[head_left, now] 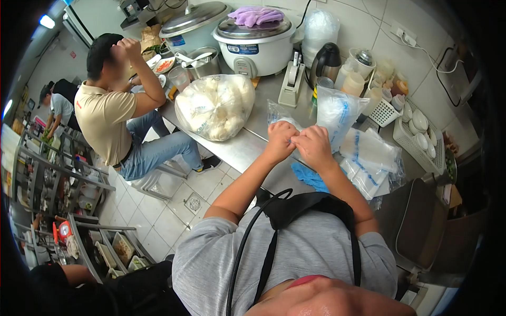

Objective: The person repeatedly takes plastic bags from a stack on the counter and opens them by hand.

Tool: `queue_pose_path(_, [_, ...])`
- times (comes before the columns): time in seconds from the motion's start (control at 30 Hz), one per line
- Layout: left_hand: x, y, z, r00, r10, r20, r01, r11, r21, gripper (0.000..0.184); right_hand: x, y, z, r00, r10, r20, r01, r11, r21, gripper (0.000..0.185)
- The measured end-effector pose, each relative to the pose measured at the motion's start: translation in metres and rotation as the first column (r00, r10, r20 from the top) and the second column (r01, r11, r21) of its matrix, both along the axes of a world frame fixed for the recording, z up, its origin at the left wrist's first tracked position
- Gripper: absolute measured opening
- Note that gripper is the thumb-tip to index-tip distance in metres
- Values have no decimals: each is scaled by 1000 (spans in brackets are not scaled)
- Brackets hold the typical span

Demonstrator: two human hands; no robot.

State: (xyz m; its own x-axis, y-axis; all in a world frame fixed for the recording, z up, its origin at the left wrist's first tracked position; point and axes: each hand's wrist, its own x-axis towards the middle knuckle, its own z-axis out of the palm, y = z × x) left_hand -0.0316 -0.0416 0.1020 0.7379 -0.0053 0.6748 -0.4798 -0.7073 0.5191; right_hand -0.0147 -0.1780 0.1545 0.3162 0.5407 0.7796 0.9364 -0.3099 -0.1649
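My left hand (281, 141) and my right hand (314, 146) meet over the steel table, fingertips pinched together. A clear plastic bag (280, 115) with blue print shows just behind my left hand, and both hands seem closed on its edge; my fingers hide most of the grip. Right of my hands stands a larger clear bag (337, 113) with blue lettering, filled with something white. Flat printed plastic bags (369, 158) lie beside my right forearm, near a blue cloth (310, 177). To the left sits a big knotted bag (215, 108) of round white pieces.
Two large rice cookers (255, 45) stand at the back, one topped by a purple cloth (256, 16). A tape dispenser (291, 84), a kettle (327, 60), bottles and a basket of cups (420, 134) line the wall. A person (108, 105) sits at the table's left.
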Motion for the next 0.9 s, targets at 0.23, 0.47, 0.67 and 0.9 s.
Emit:
queue_pose_path(0.23, [12, 0, -22, 995, 90, -42, -84, 988, 131, 14, -4, -12, -10, 998, 9, -64, -8, 1000, 9, 11])
queue_pose_path(0.47, [27, 5, -55, 986, 162, -33, -151, 963, 222, 12, -13, -20, -6, 991, 68, -117, -58, 994, 89, 13])
queue_pose_path(0.67, [34, 21, -102, 973, 233, 0, -217, 908, 357, 26, -25, -27, 23, 966, 165, -198, -71, 909, 410, 6])
queue_pose_path(0.9, [36, 13, -64, 946, 312, -89, -277, 920, 276, 21, -6, -54, 10, 798, 378, -469, 42, 742, 670, 7])
